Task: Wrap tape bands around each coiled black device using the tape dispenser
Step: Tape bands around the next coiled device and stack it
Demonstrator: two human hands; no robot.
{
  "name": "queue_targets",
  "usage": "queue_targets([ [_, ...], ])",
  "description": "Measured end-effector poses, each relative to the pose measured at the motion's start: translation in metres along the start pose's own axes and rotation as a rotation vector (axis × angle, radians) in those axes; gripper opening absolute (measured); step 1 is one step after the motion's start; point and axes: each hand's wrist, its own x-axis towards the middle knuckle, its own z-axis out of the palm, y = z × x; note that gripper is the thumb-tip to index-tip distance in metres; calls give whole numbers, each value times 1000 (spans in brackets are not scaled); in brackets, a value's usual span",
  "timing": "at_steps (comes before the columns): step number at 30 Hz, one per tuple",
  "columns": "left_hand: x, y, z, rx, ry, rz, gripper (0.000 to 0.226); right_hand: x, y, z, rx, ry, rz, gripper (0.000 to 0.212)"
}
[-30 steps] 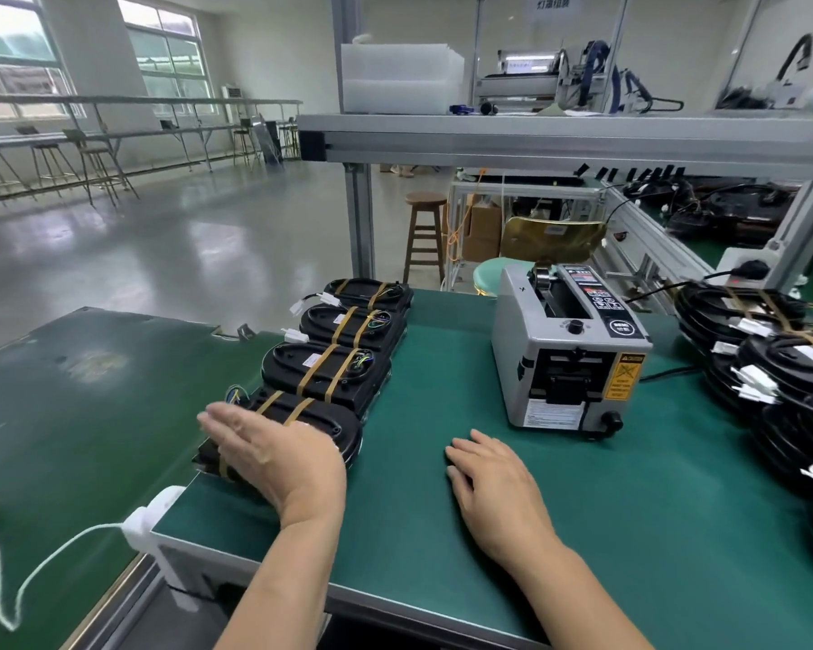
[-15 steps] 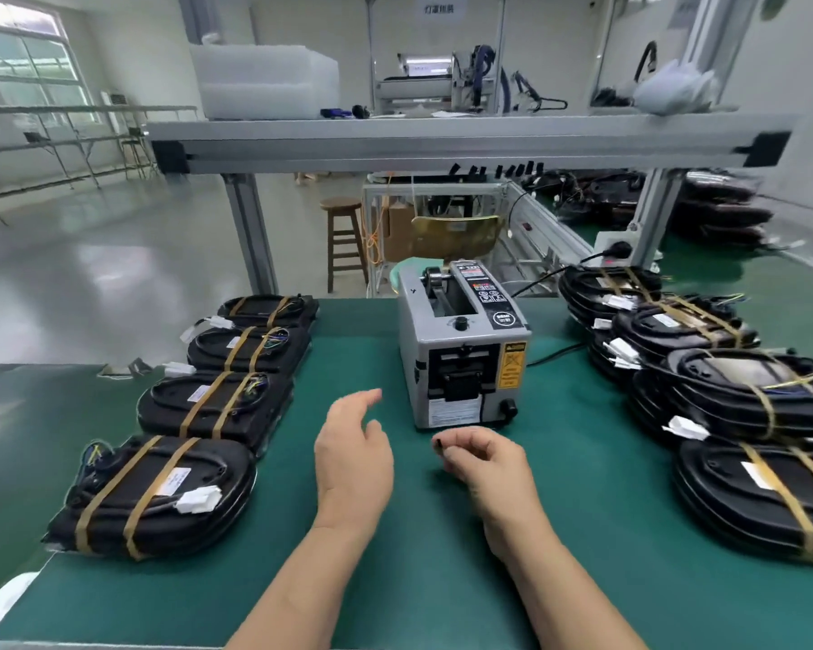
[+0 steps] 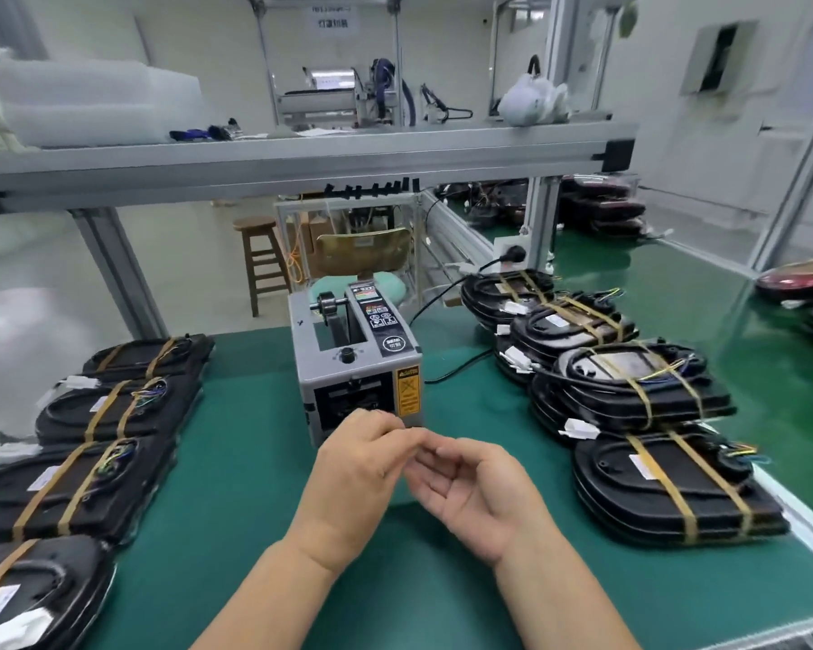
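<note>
Up close, the left hand (image 3: 353, 471) and right hand (image 3: 482, 497) meet fingertip to fingertip above the green tabletop (image 3: 235, 462). The left is knuckles-up with curled fingers, and the right is palm-up with loosely bent fingers. Motion blur at the fingertips hides whether either grip holds a strip of tape, so I cannot tell.

Just behind them stands the grey box-shaped tape dispenser (image 3: 355, 363), its outlet slot partly covered by the left hand. A black power cable (image 3: 461, 363) runs from its right side.

Left of it lies a row of flat black coiled devices (image 3: 66, 485) with tan tape bands, the nearest cut off by the frame. To the right, a banded pile of black devices (image 3: 667, 490) overlaps, so their count is unclear.

Further off, a grey aluminium shelf (image 3: 301, 157) spans the view, with a wooden stool (image 3: 261, 260) beneath it.
</note>
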Motion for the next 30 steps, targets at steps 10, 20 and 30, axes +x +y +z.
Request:
queue_targets([
  [10,31,18,43,-90,-43,-104,7,2,-40,-26,-225,26,-183,31],
  [20,50,38,101,-242,-68,-563,16,16,-84,-36,-519,262,-426,13],
  [30,63,31,124,-185,-213,-797,30,8,-122,-53,-825,675,-1002,23],
])
